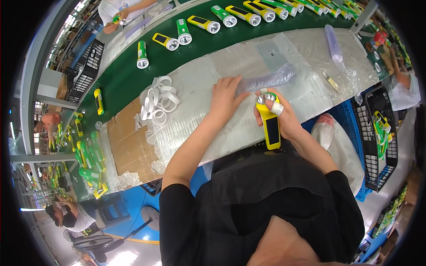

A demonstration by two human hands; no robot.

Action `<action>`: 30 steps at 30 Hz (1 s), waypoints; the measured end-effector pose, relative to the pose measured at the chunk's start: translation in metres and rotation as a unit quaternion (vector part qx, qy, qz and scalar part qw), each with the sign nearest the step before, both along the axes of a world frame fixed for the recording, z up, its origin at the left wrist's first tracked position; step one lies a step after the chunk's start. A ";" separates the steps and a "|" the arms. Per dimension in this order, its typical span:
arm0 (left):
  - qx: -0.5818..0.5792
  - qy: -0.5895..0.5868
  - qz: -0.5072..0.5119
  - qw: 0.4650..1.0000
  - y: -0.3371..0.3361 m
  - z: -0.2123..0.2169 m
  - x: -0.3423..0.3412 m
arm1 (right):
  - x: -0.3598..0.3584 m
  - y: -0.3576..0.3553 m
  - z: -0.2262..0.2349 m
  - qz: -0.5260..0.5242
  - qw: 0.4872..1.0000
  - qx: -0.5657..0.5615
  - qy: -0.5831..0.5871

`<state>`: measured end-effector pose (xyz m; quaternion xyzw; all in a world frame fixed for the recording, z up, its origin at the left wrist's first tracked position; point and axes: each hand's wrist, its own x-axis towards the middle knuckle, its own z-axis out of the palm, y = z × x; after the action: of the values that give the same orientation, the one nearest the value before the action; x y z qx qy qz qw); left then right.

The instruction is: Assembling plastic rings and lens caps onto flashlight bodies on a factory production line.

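One yellow flashlight [272, 131], over the near edge of the bench [195, 104]. I see the right hand [287, 119] clamped round its head. Left hand [224, 96]: thumb and fingers apart, beside a row of clear discs [271, 80].

Around me is a factory assembly floor: a long green conveyor belt [119, 88] bears a row of matching yellow and green flashlights [204, 24] past a film-covered worktable [195, 99], co-workers [407, 94] are stationed on several sides, a black plastic crate [392, 153] holds more, and metal framing [41, 66] rises beside the line.
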<state>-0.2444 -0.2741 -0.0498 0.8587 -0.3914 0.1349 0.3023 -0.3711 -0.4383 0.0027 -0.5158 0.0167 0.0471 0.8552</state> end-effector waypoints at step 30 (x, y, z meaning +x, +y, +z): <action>0.113 -0.083 0.243 0.960 0.148 0.069 0.037 | 0.094 0.070 0.029 0.106 0.981 -0.066 -0.149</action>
<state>-0.2077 -0.1264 0.0189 0.9421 -0.2072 0.2304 0.1280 -0.2767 -0.3679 0.0318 -0.5715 -0.1629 0.0593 0.8021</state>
